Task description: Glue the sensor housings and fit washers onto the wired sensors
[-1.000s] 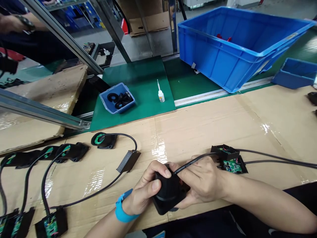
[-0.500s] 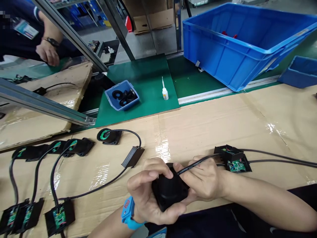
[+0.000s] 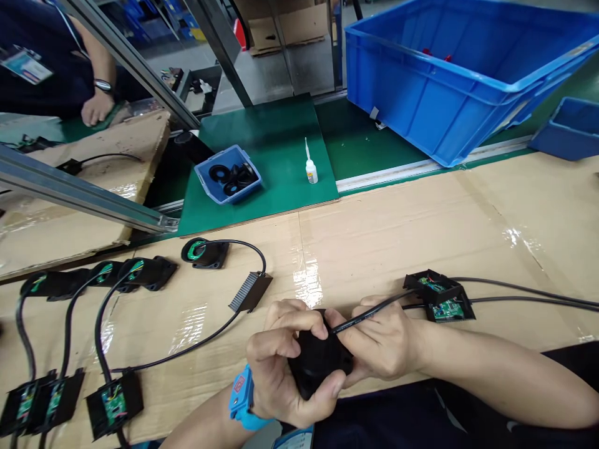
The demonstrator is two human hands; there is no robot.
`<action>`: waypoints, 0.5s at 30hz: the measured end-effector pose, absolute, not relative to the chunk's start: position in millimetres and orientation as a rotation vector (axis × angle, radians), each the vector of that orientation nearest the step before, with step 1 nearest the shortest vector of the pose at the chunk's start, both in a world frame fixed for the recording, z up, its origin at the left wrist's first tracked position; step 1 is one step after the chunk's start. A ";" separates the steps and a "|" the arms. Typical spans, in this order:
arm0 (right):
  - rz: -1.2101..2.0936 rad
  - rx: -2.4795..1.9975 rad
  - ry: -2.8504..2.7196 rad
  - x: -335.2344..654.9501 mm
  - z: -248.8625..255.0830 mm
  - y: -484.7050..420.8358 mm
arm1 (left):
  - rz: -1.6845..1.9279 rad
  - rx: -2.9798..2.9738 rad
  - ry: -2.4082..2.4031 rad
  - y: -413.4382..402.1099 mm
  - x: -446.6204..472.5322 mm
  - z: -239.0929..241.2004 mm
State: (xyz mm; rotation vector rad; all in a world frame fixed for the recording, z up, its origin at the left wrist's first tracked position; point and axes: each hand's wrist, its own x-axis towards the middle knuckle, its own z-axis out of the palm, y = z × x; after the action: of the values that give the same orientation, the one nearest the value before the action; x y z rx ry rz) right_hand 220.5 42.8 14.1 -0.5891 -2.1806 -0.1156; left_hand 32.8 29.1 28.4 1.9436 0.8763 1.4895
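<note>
A black plastic housing [image 3: 318, 365] with a flanged base is held between both hands near my body. My left hand [image 3: 285, 362], with a blue strap at the wrist, wraps its fingers and thumb around it. On the other side, my right hand [image 3: 379, 340] grips the same housing, its fingertips partly hidden. A black cable [image 3: 369, 313] leaves the housing and runs over my right hand toward an open black case with a green circuit board [image 3: 447, 308]. Where the cable enters the housing cannot be made out, as fingers cover it.
Similar housings [image 3: 147, 273] stand at left, wired to open cases with circuit boards [image 3: 113, 404]. A ribbed black case [image 3: 250, 292] lies mid-table. Behind are a small blue bin [image 3: 228, 174] of black rings, a white bottle [image 3: 311, 171] and a large blue crate [image 3: 421, 87]. Another person's hand [image 3: 97, 107] shows upper left.
My left thumb and fingers have shifted slightly on the housing, which has turned a little. Both hands still hold it. The other person's hand has moved slightly.
</note>
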 end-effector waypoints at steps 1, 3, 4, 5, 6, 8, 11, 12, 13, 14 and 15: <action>-0.120 -0.587 -2.183 220.8 14.4 43.0 | 1.487 1.940 0.867 29.0 32.5 28.0; -0.135 -0.580 -2.192 221.4 14.8 43.6 | 1.493 1.936 0.848 28.9 32.6 26.8; -0.136 -0.574 -2.195 221.8 14.7 43.8 | 1.508 1.937 0.847 28.8 33.3 26.0; -0.129 -0.566 -2.198 222.2 14.3 43.9 | 1.528 1.938 0.860 28.6 34.3 25.0; -0.114 -0.560 -2.201 222.7 13.8 43.9 | 1.548 1.939 0.887 28.4 35.8 23.7; -0.082 -0.557 -2.207 223.9 12.4 43.7 | 1.608 1.934 0.952 27.7 39.2 20.3; -0.073 -0.565 -2.233 225.9 11.6 43.6 | 1.724 1.893 0.993 27.0 41.5 13.3; -0.089 -0.567 -2.243 226.7 12.1 43.9 | 1.743 1.876 0.991 27.2 40.4 11.0; -0.111 -0.570 -2.253 227.6 12.8 44.2 | 1.723 1.868 0.987 27.8 38.2 9.2; -0.136 -0.577 -2.264 228.6 13.8 44.6 | 1.663 1.869 0.971 28.8 34.9 8.1; -0.168 -0.589 -2.271 229.8 14.8 45.0 | 1.568 1.869 0.939 30.1 30.6 8.0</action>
State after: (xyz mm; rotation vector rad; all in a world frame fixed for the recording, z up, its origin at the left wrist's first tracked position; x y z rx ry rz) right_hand 229.8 45.0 14.8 -0.5893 -2.2705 -0.1681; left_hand 30.6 30.1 8.0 1.8695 0.9387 1.5680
